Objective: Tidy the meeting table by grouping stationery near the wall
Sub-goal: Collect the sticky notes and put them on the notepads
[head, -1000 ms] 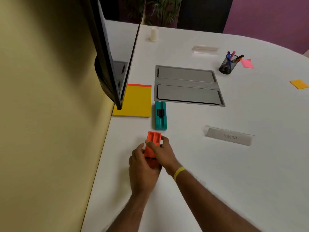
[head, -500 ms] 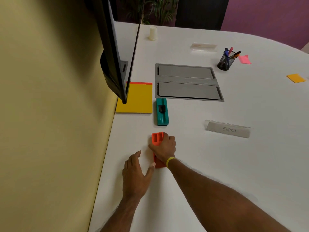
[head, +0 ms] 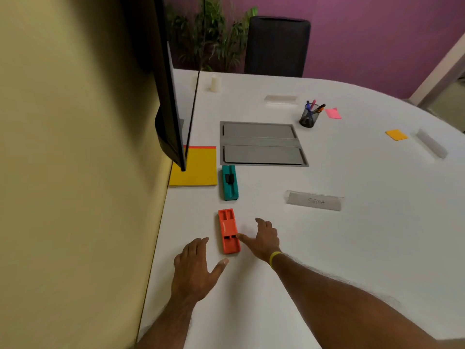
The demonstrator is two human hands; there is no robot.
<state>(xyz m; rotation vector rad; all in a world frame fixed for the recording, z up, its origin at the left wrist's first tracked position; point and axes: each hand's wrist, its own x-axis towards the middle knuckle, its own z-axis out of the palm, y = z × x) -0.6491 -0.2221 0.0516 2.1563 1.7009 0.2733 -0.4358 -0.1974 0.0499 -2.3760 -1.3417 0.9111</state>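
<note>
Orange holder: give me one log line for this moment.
orange holder: flat on table, apart from teal holder | left hand: open, beside it | right hand: open, thumb at its edge | pen cup: not yet grouped

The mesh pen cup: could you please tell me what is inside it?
Several pens stand in the mesh pen cup, with blue, pink and orange tops showing; the dark mesh hides their lower ends.

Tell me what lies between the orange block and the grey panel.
The teal block lies there, a bare gap separating it from the orange block, as the head view shows.
</note>
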